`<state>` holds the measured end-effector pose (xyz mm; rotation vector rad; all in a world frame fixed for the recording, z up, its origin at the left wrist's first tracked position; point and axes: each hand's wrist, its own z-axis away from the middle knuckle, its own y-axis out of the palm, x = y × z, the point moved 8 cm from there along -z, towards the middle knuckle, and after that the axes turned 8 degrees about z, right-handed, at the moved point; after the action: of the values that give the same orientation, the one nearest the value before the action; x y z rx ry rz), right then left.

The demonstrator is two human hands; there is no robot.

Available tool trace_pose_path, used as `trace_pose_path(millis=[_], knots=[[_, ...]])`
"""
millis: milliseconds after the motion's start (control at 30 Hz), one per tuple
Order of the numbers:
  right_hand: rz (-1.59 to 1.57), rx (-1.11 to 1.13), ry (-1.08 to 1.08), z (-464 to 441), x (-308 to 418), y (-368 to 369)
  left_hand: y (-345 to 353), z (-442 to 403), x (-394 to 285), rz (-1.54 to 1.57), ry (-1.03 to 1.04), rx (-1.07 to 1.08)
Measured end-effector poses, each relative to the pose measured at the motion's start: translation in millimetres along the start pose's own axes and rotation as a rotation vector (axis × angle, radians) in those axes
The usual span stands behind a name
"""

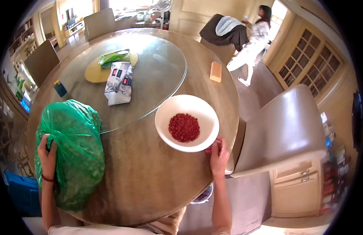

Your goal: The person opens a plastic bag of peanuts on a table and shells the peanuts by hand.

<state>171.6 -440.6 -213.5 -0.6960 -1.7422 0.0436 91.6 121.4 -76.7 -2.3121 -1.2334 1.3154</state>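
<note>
A bulging green plastic bag stands at the left of the round wooden table, its contents blurred through the film. My left hand is closed around the gathered plastic on the bag's left side. To the right sits a white bowl with a heap of small dark-red pieces, like shelled peanuts or beans, at its bottom. At the bowl's lower right edge, my right hand grips its side, with some fingertips hidden under the rim.
On the glass turntable lie a white printed packet and a green packet on a yellow mat. A small dark bottle and an orange box rest on the table. Chairs surround it; another person walks at back right.
</note>
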Motion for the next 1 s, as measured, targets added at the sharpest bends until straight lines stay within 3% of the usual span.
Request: trace_pose_path(millis=[67, 133, 233, 300, 400, 500, 600, 633, 1000], knots=[[0.021, -0.037, 0.008, -8.0, 0.9, -2.0, -5.4, -1.0, 13.1, 0.055, -0.011, -0.054], [-0.05, -0.06, 0.001, -2.1, -3.0, 1.8, -19.0, -0.3, -4.9, -0.047, 0.099, -0.016], [0.018, -0.008, -0.055, 0.5, -12.1, -10.0, -25.3, 22.2, -29.2, -0.107, 0.088, 0.078], [0.11, 0.021, -0.139, -4.4, -17.6, -10.7, -42.4, 35.3, -41.1, -0.306, 0.351, -0.072], [0.431, -0.073, -0.368, 7.9, 12.2, -15.4, -45.4, 49.1, -41.5, -0.313, 0.206, -0.024], [0.516, -0.067, -0.504, 15.2, 19.4, 0.9, -54.7, 49.8, -23.0, -0.248, 0.144, 0.015], [0.595, -0.061, -0.587, 24.8, 30.9, 11.8, -51.0, 48.3, -14.5, -0.134, 0.217, 0.088], [0.611, -0.058, -0.58, 22.0, 25.4, 15.7, -52.8, 44.7, -2.6, -0.157, 0.092, 0.145], [0.721, 0.018, -0.519, 21.6, 8.3, 21.7, -65.0, 44.9, 22.8, -0.137, 0.069, 0.032]])
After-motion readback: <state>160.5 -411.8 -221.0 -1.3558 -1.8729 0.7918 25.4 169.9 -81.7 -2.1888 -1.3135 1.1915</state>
